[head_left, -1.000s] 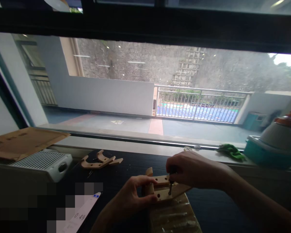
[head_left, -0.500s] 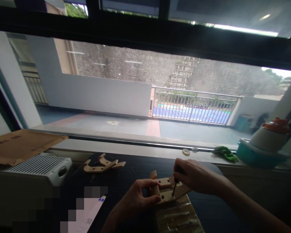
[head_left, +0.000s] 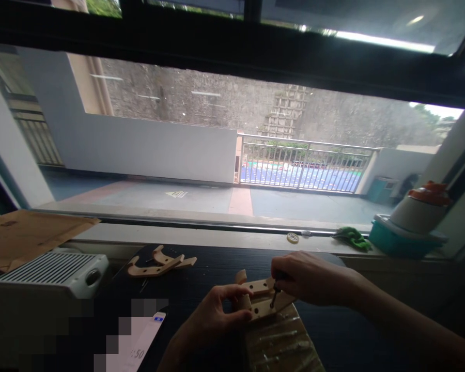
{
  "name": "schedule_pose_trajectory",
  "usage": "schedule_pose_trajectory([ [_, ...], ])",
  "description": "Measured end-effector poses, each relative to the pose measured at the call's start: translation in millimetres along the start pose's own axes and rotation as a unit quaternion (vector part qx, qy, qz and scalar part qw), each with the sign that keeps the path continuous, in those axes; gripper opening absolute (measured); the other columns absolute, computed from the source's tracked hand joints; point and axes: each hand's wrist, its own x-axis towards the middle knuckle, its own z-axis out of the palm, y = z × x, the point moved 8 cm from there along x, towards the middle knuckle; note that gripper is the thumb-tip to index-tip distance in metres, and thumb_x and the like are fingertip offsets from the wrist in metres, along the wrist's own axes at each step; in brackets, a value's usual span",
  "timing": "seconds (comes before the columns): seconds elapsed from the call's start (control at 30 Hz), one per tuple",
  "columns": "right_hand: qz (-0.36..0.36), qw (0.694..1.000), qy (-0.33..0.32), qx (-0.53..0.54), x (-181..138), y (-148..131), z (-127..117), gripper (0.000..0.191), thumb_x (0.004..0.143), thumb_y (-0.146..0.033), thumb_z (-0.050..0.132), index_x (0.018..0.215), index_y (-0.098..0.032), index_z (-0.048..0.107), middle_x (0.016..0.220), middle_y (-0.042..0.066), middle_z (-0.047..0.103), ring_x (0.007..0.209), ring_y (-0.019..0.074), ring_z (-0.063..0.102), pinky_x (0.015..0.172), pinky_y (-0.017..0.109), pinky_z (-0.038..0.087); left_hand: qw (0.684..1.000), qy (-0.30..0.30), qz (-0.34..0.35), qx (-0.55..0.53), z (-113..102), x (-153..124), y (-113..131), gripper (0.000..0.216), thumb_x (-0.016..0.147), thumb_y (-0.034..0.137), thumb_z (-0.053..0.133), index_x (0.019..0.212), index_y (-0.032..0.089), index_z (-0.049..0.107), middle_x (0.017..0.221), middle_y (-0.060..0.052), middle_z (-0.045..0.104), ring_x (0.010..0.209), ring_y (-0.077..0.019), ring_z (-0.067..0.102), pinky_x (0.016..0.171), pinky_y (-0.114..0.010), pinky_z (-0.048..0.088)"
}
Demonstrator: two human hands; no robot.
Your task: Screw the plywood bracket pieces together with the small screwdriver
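My right hand [head_left: 298,276] is closed around the dark handle of a screwdriver [head_left: 275,294]. Its shaft points down, with the tip at a hole in the front piece of a pale wooden frame [head_left: 264,309]. Dark round holes show along the frame's two side pieces. My left hand [head_left: 220,315] grips the frame's left end between thumb and fingers. Under the frame lies a brown block [head_left: 282,341] wrapped in shiny clear film or tape. The screwdriver's tip and whatever sits in the hole are too small to make out.
Curved wooden pieces with holes [head_left: 157,266] lie at the table's back left, beside thin metal bits [head_left: 143,284]. A phone [head_left: 145,338] lies front left. A white slatted appliance [head_left: 58,271] carries a brown envelope [head_left: 34,232]. On the sill are a tape roll [head_left: 293,237], green cloth [head_left: 352,237] and teal box [head_left: 403,240].
The whole view has shifted slightly, so everything appears a little further left. Both hands keep their grip, and the screwdriver stays at the same hole.
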Motion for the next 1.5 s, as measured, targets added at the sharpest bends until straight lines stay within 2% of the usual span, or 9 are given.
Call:
schedule_pose_trajectory([
  [0.2,0.032,0.999,0.017,-0.004,0,7,4,0.016,0.085,-0.029,0.046,0.083,-0.020,0.059,0.073,0.002,0.063,0.061,0.0124,0.049,0.053,0.024,0.029,1.000,-0.006,0.011,-0.012,0,2,0,0.041,0.070,0.036,0.073,0.106,0.017,0.069,0.097,-0.006,0.065,0.095,-0.0255,0.058,0.085,-0.032,0.044],
  [0.33,0.025,0.999,0.000,-0.027,0,5,0,0.018,0.083,-0.031,0.048,0.090,-0.022,0.062,0.074,0.002,0.065,0.060,0.0142,0.051,0.051,0.026,0.028,0.999,-0.017,0.017,-0.025,0,2,1,0.039,0.070,0.034,0.073,0.104,0.017,0.069,0.095,-0.005,0.066,0.094,-0.0252,0.058,0.085,-0.032,0.043],
  [0.5,0.002,1.000,0.013,-0.004,-4,-3,-8,0.019,0.085,-0.022,0.045,0.088,-0.026,0.063,0.077,0.002,0.066,0.064,0.0158,0.054,0.055,0.029,0.030,0.998,-0.046,0.009,-0.049,-1,3,-7,0.042,0.069,0.036,0.074,0.107,0.018,0.068,0.100,-0.005,0.066,0.097,-0.0258,0.058,0.087,-0.033,0.044],
  [0.67,0.012,1.000,0.012,0.002,-4,-2,-5,0.019,0.088,-0.025,0.042,0.086,-0.023,0.061,0.076,0.003,0.064,0.064,0.0150,0.053,0.054,0.028,0.031,0.998,-0.055,0.002,-0.043,0,3,-14,0.045,0.068,0.037,0.076,0.108,0.018,0.067,0.101,-0.005,0.065,0.097,-0.0254,0.058,0.088,-0.032,0.044],
  [0.77,0.023,1.000,-0.003,0.012,-2,3,-1,0.018,0.087,-0.028,0.043,0.089,-0.021,0.060,0.077,0.002,0.065,0.064,0.0136,0.052,0.054,0.025,0.032,0.997,-0.063,0.000,-0.046,2,3,-13,0.045,0.069,0.038,0.075,0.109,0.018,0.067,0.103,-0.006,0.065,0.098,-0.0255,0.058,0.088,-0.032,0.044],
  [1.0,0.032,0.999,0.009,-0.004,-3,4,-2,0.020,0.087,-0.030,0.043,0.088,-0.020,0.061,0.077,0.003,0.065,0.065,0.0142,0.052,0.054,0.026,0.032,0.994,-0.082,0.022,-0.062,4,4,-8,0.042,0.072,0.038,0.073,0.109,0.018,0.067,0.101,-0.006,0.066,0.098,-0.0251,0.058,0.086,-0.032,0.044],
  [1.17,0.027,0.999,0.012,-0.031,-7,1,-7,0.025,0.089,-0.032,0.042,0.099,-0.022,0.063,0.082,0.005,0.067,0.069,0.0175,0.056,0.057,0.029,0.033,0.992,-0.087,0.039,-0.077,4,5,-10,0.040,0.073,0.038,0.072,0.108,0.019,0.067,0.099,-0.005,0.066,0.096,-0.0237,0.058,0.085,-0.032,0.044],
  [1.33,0.007,0.999,0.037,-0.033,-12,-2,-12,0.025,0.092,-0.029,0.040,0.088,-0.027,0.064,0.078,0.004,0.067,0.068,0.0179,0.059,0.058,0.031,0.034,0.992,-0.092,0.042,-0.076,5,5,-9,0.040,0.073,0.038,0.071,0.108,0.017,0.067,0.100,-0.005,0.066,0.097,-0.0240,0.058,0.086,-0.032,0.044],
  [1.5,0.012,0.999,0.042,-0.013,-12,-3,-11,0.025,0.092,-0.027,0.039,0.089,-0.026,0.063,0.078,0.005,0.067,0.070,0.0199,0.059,0.059,0.032,0.036,0.993,-0.089,0.037,-0.065,5,4,-6,0.039,0.074,0.037,0.070,0.108,0.017,0.067,0.101,-0.005,0.066,0.097,-0.0244,0.057,0.087,-0.032,0.043],
])
